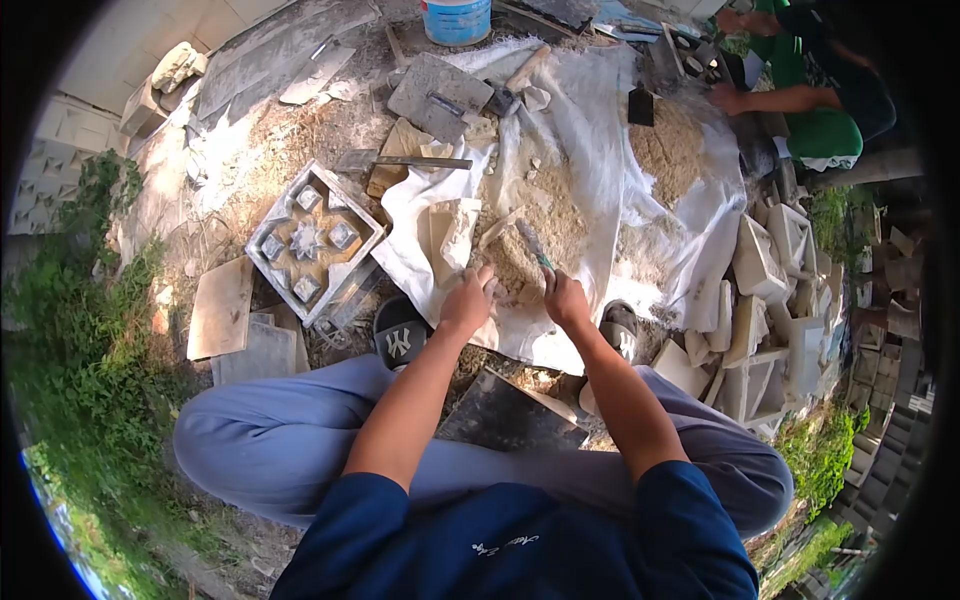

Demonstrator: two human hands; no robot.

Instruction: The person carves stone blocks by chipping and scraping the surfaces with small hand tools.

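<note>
My right hand (566, 299) is closed round the handle of a trowel (531, 240), whose blade points up and left over a pile of sandy material (545, 205). My left hand (468, 300) is at the near edge of the pile, just below a pale block (453, 236); its fingers look bent, and what they hold, if anything, is too small to tell. A thin pale strip (500, 228) lies between the block and the trowel blade. White sheeting (590, 130) is spread under the pile.
A square star-patterned mould (313, 243) lies at left, a metal bar (424, 162) above it. Pale blocks (760, 260) are stacked at right. A blue bucket (457, 20) stands at the top. A co-worker's hand (728, 98) is at upper right. A dark board (512, 412) lies between my legs.
</note>
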